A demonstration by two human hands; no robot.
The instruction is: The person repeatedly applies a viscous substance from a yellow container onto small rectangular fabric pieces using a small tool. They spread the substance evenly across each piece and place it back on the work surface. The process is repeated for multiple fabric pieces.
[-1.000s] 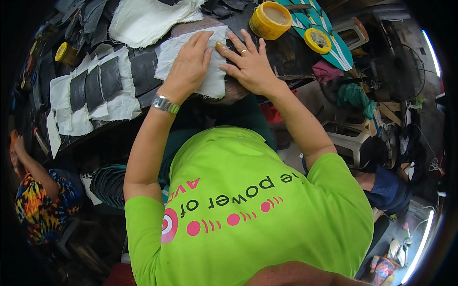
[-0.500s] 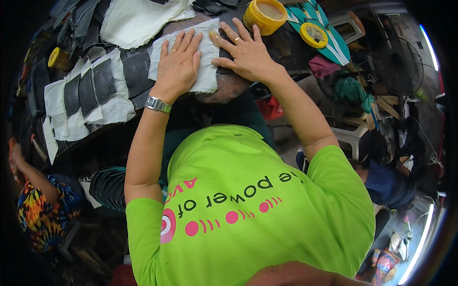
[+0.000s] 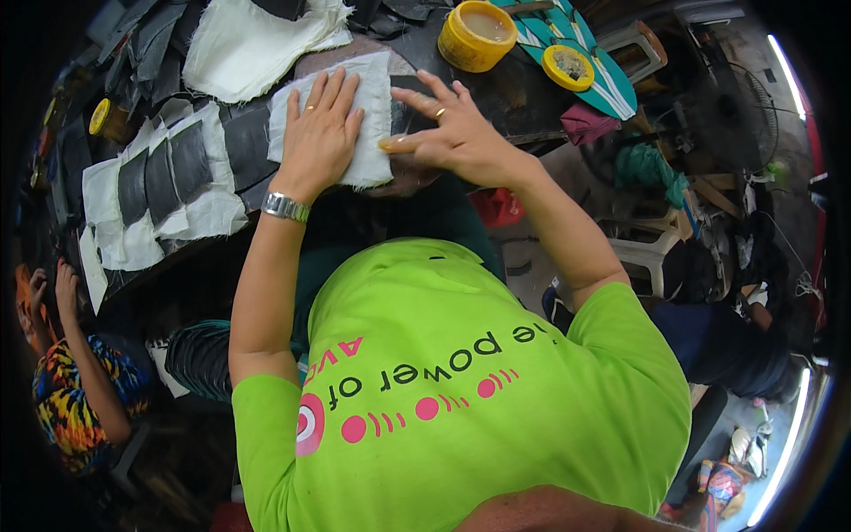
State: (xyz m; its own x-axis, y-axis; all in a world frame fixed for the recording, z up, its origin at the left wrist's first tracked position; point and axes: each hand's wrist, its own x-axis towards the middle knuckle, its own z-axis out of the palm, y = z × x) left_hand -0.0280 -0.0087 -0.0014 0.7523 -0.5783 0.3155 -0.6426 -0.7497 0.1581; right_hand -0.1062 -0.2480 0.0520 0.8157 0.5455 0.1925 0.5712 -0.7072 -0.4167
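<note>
A white piece of cloth point(image 3: 370, 102) with frayed edges lies on a rounded block at the near edge of the work table. My left hand point(image 3: 319, 142) rests flat on it, fingers stretched out and slightly apart. Beside the cloth's right edge is my right hand point(image 3: 461, 137), its fingers spread and holding nothing. One of its fingertips, stained yellowish, meets the cloth near the lower right corner. The block's surface is mostly hidden under the cloth and my hands.
Beyond my right hand stand a yellow tub point(image 3: 477, 37) of cloudy liquid and a yellow lid point(image 3: 567, 68) with residue, by green pieces with white straps. Black patches on white cloth point(image 3: 106, 199) lie left. Another white cloth point(image 3: 253, 49) lies behind. A co-worker point(image 3: 84, 381) sits far left.
My right hand has moved nearer to me along the cloth's right edge, from the upper corner toward the lower one. My left hand still presses on the cloth. The view has shifted slightly.
</note>
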